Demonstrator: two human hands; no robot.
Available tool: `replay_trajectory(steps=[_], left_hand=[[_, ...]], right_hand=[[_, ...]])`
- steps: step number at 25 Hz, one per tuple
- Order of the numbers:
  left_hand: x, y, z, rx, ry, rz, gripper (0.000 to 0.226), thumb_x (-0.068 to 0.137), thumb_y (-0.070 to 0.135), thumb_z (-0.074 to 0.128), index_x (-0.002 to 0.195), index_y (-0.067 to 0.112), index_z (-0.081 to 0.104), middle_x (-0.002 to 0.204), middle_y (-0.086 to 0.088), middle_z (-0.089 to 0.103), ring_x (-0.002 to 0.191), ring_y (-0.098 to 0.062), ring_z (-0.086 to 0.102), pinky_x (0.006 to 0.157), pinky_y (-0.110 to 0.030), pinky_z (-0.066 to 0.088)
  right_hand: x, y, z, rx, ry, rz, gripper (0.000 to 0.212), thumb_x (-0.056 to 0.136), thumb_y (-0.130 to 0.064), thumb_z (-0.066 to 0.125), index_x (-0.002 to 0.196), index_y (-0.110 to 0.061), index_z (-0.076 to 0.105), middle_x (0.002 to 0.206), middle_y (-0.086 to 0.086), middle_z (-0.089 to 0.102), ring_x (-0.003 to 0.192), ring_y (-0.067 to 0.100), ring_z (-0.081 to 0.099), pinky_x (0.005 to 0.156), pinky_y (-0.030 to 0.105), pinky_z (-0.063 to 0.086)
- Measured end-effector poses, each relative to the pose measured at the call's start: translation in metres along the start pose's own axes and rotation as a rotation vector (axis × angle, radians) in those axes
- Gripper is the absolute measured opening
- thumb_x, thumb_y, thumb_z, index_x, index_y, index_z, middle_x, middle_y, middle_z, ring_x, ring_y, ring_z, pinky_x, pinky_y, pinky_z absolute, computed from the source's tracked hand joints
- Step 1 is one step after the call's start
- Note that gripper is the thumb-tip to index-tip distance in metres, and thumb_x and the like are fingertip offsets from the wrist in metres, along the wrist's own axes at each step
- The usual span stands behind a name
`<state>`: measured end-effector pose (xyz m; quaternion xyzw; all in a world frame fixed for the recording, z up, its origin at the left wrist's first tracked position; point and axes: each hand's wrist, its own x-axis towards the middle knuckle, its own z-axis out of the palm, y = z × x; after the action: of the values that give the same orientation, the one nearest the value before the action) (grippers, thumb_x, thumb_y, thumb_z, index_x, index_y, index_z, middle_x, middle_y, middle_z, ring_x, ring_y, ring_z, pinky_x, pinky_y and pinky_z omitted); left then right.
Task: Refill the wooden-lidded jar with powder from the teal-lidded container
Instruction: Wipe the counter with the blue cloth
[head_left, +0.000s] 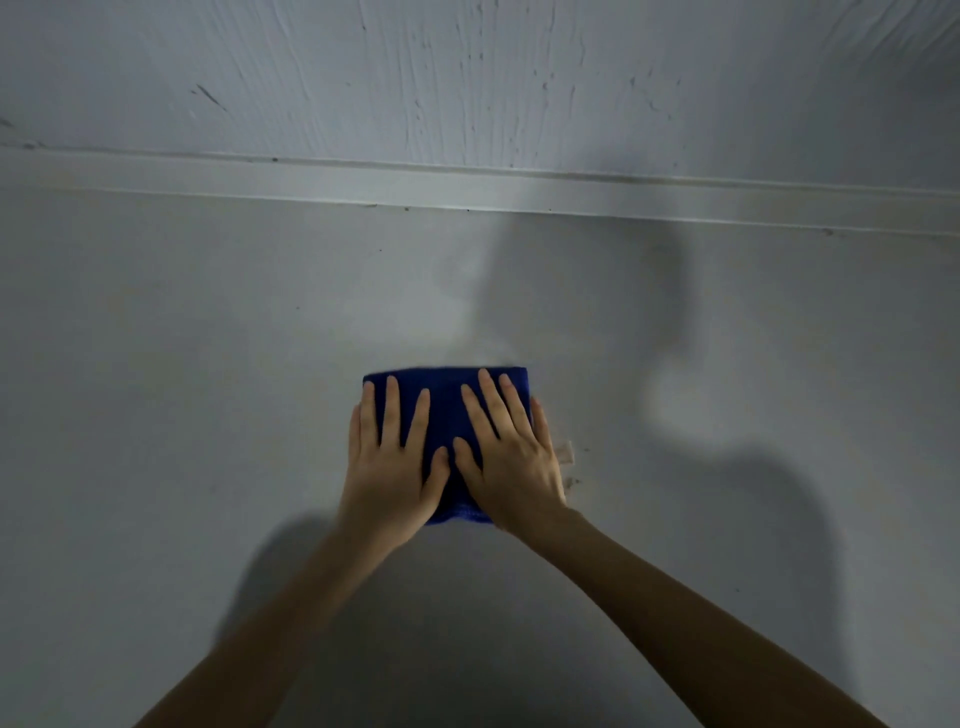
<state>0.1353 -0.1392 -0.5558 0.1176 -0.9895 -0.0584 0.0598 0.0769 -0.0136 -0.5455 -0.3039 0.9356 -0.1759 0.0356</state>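
Your left hand (390, 462) and right hand (508, 457) lie flat, fingers straight, side by side on a folded blue cloth (447, 405) on the grey surface (208, 364). Neither jar nor container shows. Beyond runs a scuffed wall (467, 78).

The left hand (390, 457) and the right hand (506, 452) lie flat on a blue cloth (445, 410) and hide most of it. A small pale tag (566, 453) shows beside the right hand; it is too blurred to tell what it is. Both forearms are cut off by the bottom edge.
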Motion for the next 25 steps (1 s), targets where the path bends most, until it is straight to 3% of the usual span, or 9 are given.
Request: replay_trajectory(steps=[3,6,9,11,13,17,25], left_hand=[[-0.032,0.015,-0.004,-0.022,-0.012,-0.031,0.056,0.090,0.037,0.020,0.131,0.002,0.033,0.134,-0.032,0.042,0.123,-0.050,0.037,0.095,-0.059,0.038],[-0.057,0.031,-0.002,-0.056,-0.031,-0.063,0.061,0.092,0.040,0.007,0.132,0.001,0.032,0.136,-0.032,0.038,0.127,-0.048,0.032,0.102,-0.053,0.035],[-0.079,0.052,0.000,-0.084,-0.023,-0.038,0.062,0.093,0.040,0.004,0.133,0.001,0.032,0.138,-0.030,0.037,0.131,-0.043,0.023,0.110,-0.047,0.023],[-0.088,0.065,0.000,-0.076,-0.036,-0.007,0.063,0.093,0.040,0.003,0.132,0.002,0.034,0.138,-0.029,0.038,0.130,-0.044,0.030,0.108,-0.046,0.025],[-0.097,0.082,0.003,-0.068,-0.046,0.053,0.057,0.093,0.037,0.011,0.133,0.003,0.032,0.139,-0.030,0.035,0.129,-0.045,0.032,0.112,-0.048,0.018],[-0.107,0.108,0.008,-0.103,-0.052,0.106,0.059,0.086,0.036,0.027,0.136,0.006,0.025,0.141,-0.029,0.031,0.134,-0.043,0.018,0.110,-0.043,0.004],[-0.060,0.129,0.014,-0.091,-0.074,0.218,0.060,0.085,0.039,0.027,0.137,0.009,0.024,0.143,-0.027,0.031,0.135,-0.040,0.015,0.109,-0.046,0.007]], right_hand=[[-0.029,0.000,0.001,-0.062,0.007,-0.006,0.057,0.087,-0.041,0.023,0.137,-0.015,0.031,0.147,0.007,0.033,0.137,0.024,0.024,0.108,0.046,0.005],[-0.057,0.003,0.000,-0.154,0.034,0.010,0.052,0.087,-0.040,0.030,0.132,-0.017,0.040,0.139,0.005,0.046,0.130,0.022,0.039,0.107,0.046,0.023],[-0.087,0.014,-0.002,-0.148,0.042,0.005,0.049,0.089,-0.038,0.028,0.133,-0.017,0.037,0.140,0.006,0.044,0.131,0.023,0.035,0.111,0.040,0.011],[-0.104,0.021,-0.006,-0.169,0.048,0.025,0.048,0.094,-0.038,0.020,0.133,-0.017,0.036,0.140,0.007,0.044,0.132,0.023,0.029,0.110,0.038,0.005],[-0.123,0.032,-0.011,-0.171,0.034,0.067,0.051,0.095,-0.039,0.009,0.134,-0.017,0.033,0.141,0.007,0.041,0.133,0.022,0.025,0.110,0.036,0.001],[-0.149,0.051,-0.019,-0.159,0.036,0.113,0.050,0.094,-0.039,0.012,0.137,-0.018,0.027,0.144,0.004,0.028,0.135,0.016,0.016,0.111,0.034,0.000],[-0.120,0.088,-0.033,-0.161,-0.009,0.150,0.057,0.093,-0.049,0.006,0.140,-0.018,0.016,0.145,0.004,0.020,0.135,0.013,0.005,0.110,0.031,-0.004]])
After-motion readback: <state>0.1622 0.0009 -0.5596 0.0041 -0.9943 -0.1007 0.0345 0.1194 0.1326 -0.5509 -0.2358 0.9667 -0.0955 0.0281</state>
